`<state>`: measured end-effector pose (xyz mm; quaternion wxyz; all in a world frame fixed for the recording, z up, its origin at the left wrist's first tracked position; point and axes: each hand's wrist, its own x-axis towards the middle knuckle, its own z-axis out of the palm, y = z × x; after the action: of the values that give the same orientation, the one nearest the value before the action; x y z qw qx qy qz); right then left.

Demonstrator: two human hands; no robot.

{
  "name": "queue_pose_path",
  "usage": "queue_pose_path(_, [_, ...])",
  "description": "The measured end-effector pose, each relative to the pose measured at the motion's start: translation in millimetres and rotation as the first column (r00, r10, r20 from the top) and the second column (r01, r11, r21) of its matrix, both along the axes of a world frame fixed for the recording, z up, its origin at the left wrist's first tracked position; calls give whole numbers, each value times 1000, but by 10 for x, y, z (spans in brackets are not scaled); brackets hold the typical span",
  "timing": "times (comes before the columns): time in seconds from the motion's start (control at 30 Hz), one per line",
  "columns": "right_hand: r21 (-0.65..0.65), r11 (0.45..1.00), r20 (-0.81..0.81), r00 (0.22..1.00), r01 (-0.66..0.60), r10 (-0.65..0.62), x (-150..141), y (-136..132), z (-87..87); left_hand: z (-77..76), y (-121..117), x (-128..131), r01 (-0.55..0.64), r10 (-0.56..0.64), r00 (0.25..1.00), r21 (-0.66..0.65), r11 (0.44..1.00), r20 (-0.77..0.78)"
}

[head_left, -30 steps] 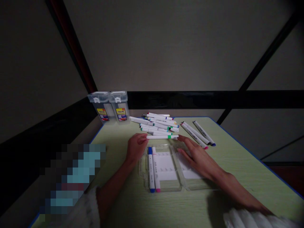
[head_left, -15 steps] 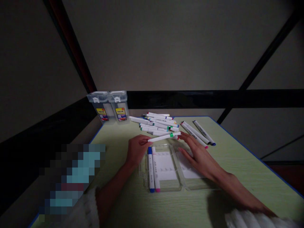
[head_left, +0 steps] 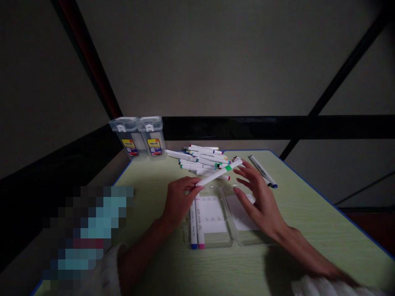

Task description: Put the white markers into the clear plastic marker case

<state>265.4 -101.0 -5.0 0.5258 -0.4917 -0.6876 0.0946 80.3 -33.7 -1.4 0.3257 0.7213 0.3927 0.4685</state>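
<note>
My left hand [head_left: 182, 198] pinches the lower end of a white marker with a green band [head_left: 217, 173], which slants up to the right. My right hand [head_left: 259, 196] is open, its fingers apart beside the marker's upper end; whether a fingertip touches it I cannot tell. Below both hands lies an opened clear plastic case [head_left: 216, 243] with white paper inside. In its left half rest a blue-tipped marker [head_left: 193, 226] and a pink-tipped marker [head_left: 200, 226], side by side, their far ends partly hidden by my left hand.
Behind my hands is a loose pile of white markers [head_left: 203, 158] with coloured ends. More markers [head_left: 262, 170] lie to the right, partly behind my right hand. Two lidded clear containers [head_left: 140, 137] stand at the back left of the green table [head_left: 148, 255]. A pixelated patch covers the left side.
The marker's right end has swung upward, so it tilts more steeply. My right hand's fingers have lifted and spread. The view has shifted slightly.
</note>
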Motion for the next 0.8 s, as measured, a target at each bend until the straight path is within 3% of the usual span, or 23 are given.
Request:
queue_pose_path(0.17, [-45,996,-236,969,-79,66,-72,-36,2,-27,-62,47,83,-83,997,-125,989,3])
queue_pose_path(0.33, [-113,982,-336,936,-152,106,-94,-30,-51,-56,-87,85,198,-175,979,-293,935,104])
queue_pose_path(0.5, [-157,966,-326,934,-203,144,-106,-18,-94,4,-118,100,273,-213,959,-397,876,188])
queue_pose_path(0.63, [-184,956,-274,946,-229,174,-130,-38,-76,67,-134,107,356,-278,934,-491,795,226])
queue_pose_path(0.8, [-198,962,-142,977,-188,161,-162,-63,-36,70,-131,102,443,-339,896,-542,714,287])
